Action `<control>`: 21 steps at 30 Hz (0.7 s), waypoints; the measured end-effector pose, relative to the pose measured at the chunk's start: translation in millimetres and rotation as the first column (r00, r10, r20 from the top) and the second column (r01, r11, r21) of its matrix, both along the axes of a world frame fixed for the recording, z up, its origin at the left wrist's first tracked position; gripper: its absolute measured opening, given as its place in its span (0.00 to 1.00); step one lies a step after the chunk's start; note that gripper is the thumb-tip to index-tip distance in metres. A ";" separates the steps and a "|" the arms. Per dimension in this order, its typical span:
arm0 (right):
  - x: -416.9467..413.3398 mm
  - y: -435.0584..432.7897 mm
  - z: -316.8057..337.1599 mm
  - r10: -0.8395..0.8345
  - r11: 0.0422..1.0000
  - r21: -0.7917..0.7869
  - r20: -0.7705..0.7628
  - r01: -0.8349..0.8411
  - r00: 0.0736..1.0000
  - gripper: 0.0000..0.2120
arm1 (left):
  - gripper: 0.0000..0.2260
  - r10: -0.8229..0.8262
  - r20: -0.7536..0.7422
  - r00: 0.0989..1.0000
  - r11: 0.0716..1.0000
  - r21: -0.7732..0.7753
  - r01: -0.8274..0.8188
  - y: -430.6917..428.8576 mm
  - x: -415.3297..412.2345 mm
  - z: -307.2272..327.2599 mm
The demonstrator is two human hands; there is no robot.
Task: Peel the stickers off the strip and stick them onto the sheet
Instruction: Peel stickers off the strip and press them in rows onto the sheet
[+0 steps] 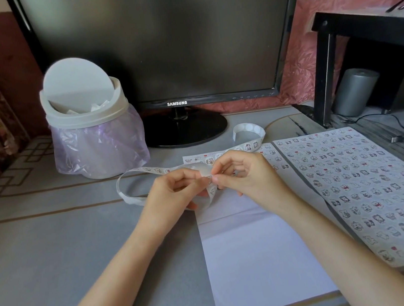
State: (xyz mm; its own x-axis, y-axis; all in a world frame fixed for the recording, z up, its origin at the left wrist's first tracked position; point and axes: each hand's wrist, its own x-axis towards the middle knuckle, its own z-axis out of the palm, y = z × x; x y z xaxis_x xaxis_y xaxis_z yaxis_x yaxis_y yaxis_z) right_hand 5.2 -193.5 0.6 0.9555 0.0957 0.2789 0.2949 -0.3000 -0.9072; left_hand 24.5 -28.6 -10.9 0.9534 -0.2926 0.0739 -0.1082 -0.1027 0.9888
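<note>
Both our hands' fingers pinched the long white sticker strip; we judged the white paper sheet mostly unfilled.

Bin left of monitor at table's rear; sheet before monitor, sticker-filled sheet just right of it; strip loops above sheet's far end.

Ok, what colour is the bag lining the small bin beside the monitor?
The bag is translucent pale purple; the head view shows it best.
</note>
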 end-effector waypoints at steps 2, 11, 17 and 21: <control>1.2 -0.6 -1.6 -0.006 1.000 -0.015 -0.008 0.006 1.000 0.09 | 0.04 0.010 -0.016 1.000 1.000 -0.003 -0.010 -0.5 0.3 0.0; 5.5 -4.8 -8.2 0.007 0.990 -0.143 0.056 0.001 0.998 0.06 | 0.08 0.055 -0.092 0.994 0.998 -0.033 -0.059 0.4 3.5 -3.4; 1.9 -11.5 8.8 0.011 1.000 0.011 -0.053 -0.010 0.999 0.05 | 0.08 0.057 -0.143 0.988 0.998 -0.010 -0.059 1.2 5.7 -6.5; 2.3 -31.4 27.6 -0.122 0.992 -0.053 -0.176 0.115 0.977 0.02 | 0.08 0.046 -0.089 0.995 0.996 0.082 -0.038 0.3 4.9 -9.4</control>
State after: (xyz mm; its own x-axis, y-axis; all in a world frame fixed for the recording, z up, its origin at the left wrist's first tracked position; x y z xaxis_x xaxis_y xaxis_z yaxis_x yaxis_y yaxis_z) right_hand 7.4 -224.8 28.2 0.9948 -0.0131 0.1008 0.0892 -0.3624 -0.9277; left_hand 29.5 -28.3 -20.3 0.9666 -0.2537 -0.0354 -0.0124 -0.1842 0.9828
